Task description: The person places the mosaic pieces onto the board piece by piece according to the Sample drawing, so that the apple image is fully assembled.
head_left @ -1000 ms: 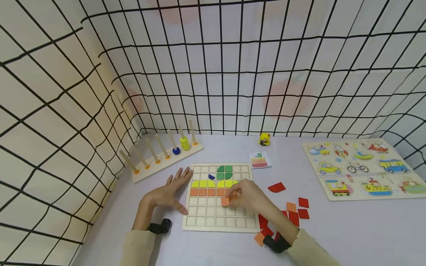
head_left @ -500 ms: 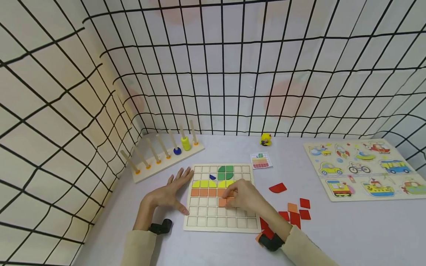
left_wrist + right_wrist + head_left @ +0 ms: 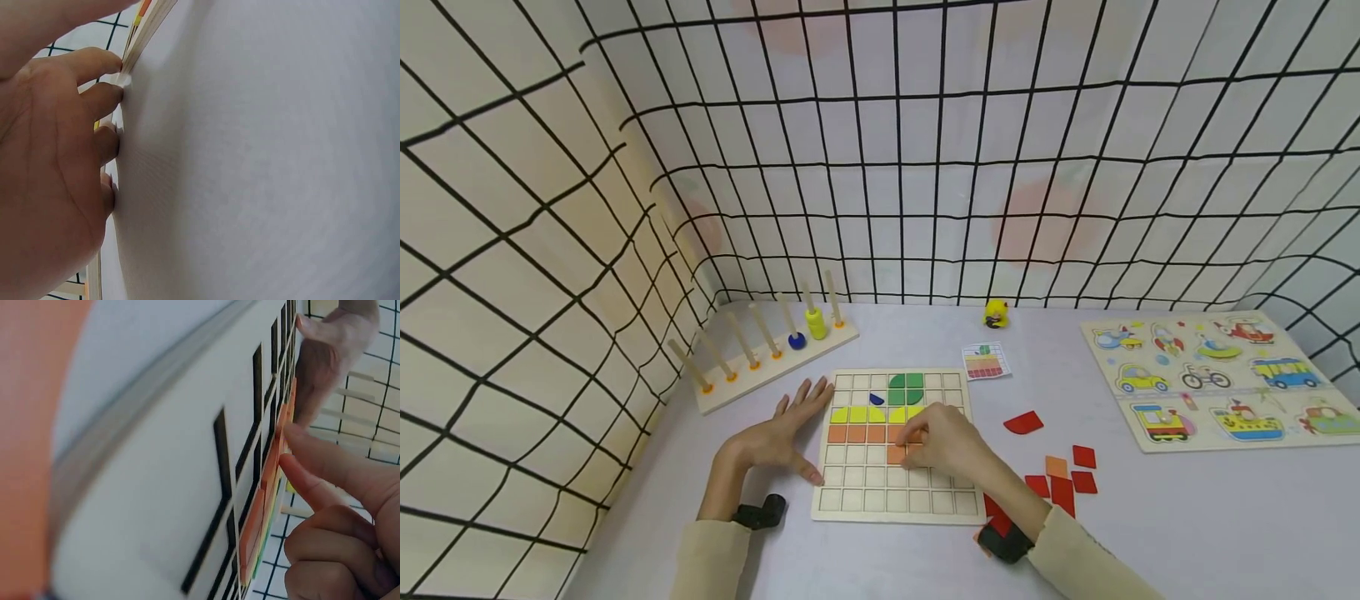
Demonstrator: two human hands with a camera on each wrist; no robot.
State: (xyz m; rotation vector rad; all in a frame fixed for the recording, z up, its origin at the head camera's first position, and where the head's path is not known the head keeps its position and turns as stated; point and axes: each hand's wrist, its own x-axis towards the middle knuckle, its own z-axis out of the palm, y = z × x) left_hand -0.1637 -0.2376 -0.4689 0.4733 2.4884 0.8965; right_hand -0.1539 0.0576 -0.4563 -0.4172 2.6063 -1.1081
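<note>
A pale wooden grid board (image 3: pixel 850 500) lies flat on the table, with rows of yellow and orange pieces, a green group and a small blue piece (image 3: pixel 877 399). My right hand (image 3: pixel 951 442) pinches an orange square tile (image 3: pixel 895 455) between thumb and forefinger, low over a cell just below the orange row. Its other fingers are curled in the right wrist view, where the thumb and fingertip meet the orange edge. Along the board's left side, my left hand (image 3: pixel 782 433) is spread, thumb and fingertips at the edge.
Loose red tiles (image 3: pixel 1062 493) and an orange one (image 3: pixel 1056 467) lie right of the board. Behind are a picture card (image 3: pixel 987 362), yellow toy duck (image 3: pixel 996 314) and peg stand (image 3: pixel 752 379). A picture puzzle (image 3: pixel 1232 421) lies far right; black netting surrounds the table.
The right hand has shifted slightly left with the orange tile, which now lines up with a cell under the orange row. The left hand has stayed in place.
</note>
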